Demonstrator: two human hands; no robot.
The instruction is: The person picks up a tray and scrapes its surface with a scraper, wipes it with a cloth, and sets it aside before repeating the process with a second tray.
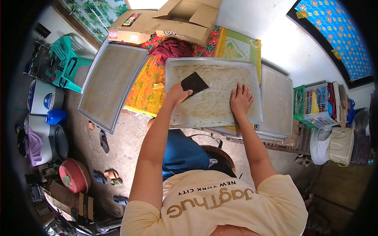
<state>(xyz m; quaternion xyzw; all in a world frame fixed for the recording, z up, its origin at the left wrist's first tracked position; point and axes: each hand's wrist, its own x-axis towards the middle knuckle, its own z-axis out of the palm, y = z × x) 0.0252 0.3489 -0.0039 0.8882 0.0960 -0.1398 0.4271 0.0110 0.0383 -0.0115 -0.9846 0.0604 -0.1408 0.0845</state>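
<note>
A flat, dark square piece, like a scraper plate (195, 83), is gripped at its lower left corner by my left hand (177, 94), thumb on top. It lies over the large metal tray (216, 112), whose surface is stained with brownish residue. My right hand (241, 100) rests flat on the right part of this tray, fingers a little apart. The tray sits in front of me on the cloth-covered table, near its front edge.
Another large tray (114, 82) lies at the left, and stacked trays (276, 102) stand at the right. Cardboard boxes (181, 31) and a maroon cloth (172, 51) are at the back. A green chair (73, 65), slippers (103, 141) and a pink basin (73, 176) stand leftward.
</note>
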